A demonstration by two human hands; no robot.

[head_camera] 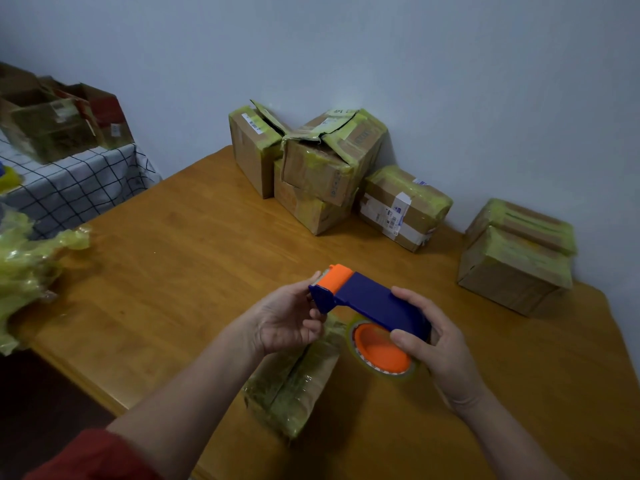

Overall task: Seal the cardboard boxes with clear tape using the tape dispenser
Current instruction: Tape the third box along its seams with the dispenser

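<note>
A blue and orange tape dispenser [372, 303] hangs in the air above the wooden table [180, 258], with a clear tape roll [381, 351] on its orange hub. My right hand [436, 344] grips its rear body beside the roll. My left hand [287, 317] holds the front end, fingers at the orange roller and blade. Directly below the hands lies a small cardboard box [298, 379] wrapped in yellowish tape, partly hidden by my left hand and the dispenser.
Several taped cardboard boxes are stacked against the back wall [318, 168], with one more [401, 206] beside them and two at the right [516, 258]. Crumpled yellowish tape [31, 268] lies at the left edge. A side table with checked cloth [76, 181] carries open boxes.
</note>
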